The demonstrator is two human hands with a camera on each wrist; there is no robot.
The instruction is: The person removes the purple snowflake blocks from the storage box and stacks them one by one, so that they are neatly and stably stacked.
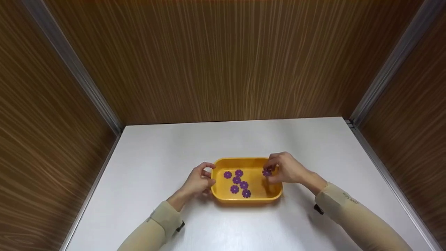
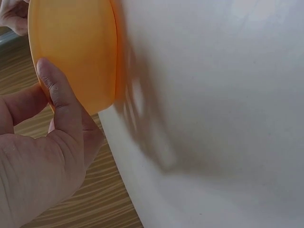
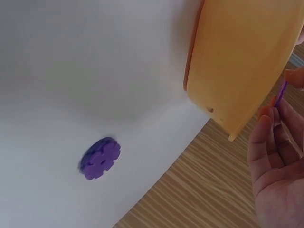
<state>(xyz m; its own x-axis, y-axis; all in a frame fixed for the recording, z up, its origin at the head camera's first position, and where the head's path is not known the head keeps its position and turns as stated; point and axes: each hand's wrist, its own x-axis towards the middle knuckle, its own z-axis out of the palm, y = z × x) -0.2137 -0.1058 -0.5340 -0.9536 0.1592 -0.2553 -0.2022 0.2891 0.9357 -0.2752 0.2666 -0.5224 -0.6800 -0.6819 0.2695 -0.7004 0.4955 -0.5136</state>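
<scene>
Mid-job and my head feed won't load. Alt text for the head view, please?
A right hand pinches a purple flower-shaped piece at the right end of a yellow tray, while a left hand grips the tray's left rim. Six more purple pieces lie in the tray, which is on a white table with wood-grain panels around it.

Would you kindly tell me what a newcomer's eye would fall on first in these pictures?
A newcomer would probably notice first the bright yellow, rounded-rectangular plastic tray on the smooth white table, with six purple flower-shaped discs lying in it. Next, the left hand grips the tray's left end, while the right hand pinches another purple disc at its right end.
</scene>
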